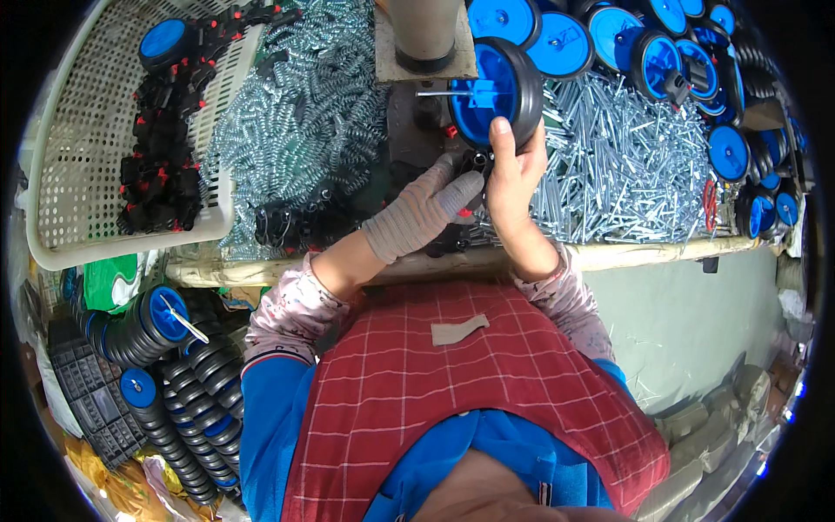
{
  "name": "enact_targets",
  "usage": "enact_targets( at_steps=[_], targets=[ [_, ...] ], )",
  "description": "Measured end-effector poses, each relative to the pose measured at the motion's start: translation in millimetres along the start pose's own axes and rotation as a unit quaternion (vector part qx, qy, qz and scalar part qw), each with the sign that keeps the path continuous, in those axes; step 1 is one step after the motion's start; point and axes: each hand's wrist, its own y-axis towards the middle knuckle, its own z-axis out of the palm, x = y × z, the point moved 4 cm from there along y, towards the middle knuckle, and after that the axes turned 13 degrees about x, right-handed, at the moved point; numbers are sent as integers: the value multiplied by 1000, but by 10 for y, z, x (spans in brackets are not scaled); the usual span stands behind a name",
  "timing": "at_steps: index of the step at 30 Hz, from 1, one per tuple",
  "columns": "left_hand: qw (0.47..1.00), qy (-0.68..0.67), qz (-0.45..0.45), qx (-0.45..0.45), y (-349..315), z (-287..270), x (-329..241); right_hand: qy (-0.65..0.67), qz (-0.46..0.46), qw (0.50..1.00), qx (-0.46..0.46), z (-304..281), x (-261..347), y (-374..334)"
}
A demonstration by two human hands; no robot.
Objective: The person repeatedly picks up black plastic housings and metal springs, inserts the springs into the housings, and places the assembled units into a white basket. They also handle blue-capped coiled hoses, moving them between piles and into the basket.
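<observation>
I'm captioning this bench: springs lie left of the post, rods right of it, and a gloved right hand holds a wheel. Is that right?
Not quite: the right hand holding the wheel is bare; the left hand is the gloved one, as the head view shows. The springs do lie left of the post, the rods right of it.

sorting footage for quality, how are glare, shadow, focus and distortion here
Head view: glints speckle the silvery metal rods and silvery coil springs; head view: shadow hides detail in small black plastic parts left of the grey-gloved left hand, while the blue-hubbed black wheel looks fairly sharp; head view: fisheye distortion bows the white perforated plastic basket near the left edge.
</observation>
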Motion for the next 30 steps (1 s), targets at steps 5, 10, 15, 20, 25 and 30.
enact_targets(
  at_steps=[5, 10, 15, 20, 25, 30],
  targets=[
    [990, -84, -110, 23, -38, -136, 92, 44, 4, 999, -27, -74, 4, -5],
    [980, -87, -41, -176, 170, -606, 32, 147, 6, 985, -87, -460, -177, 96],
    [974, -125, -93, -161, 318, -708, -5, 74, 16, 996, -51, -401, -202, 74],
    [971, -93, -115, -186, 332, -743, 24, -2, 57, 998, -1, -256, -150, 63],
    [975, -84, -87, -184, 295, -745, -8, -72, 18, 995, 69, 18, -100, 5],
    [980, -93, -91, -152, 328, -775, 76, -166, -24, 973, 158, 124, -12, 41]
  ],
)
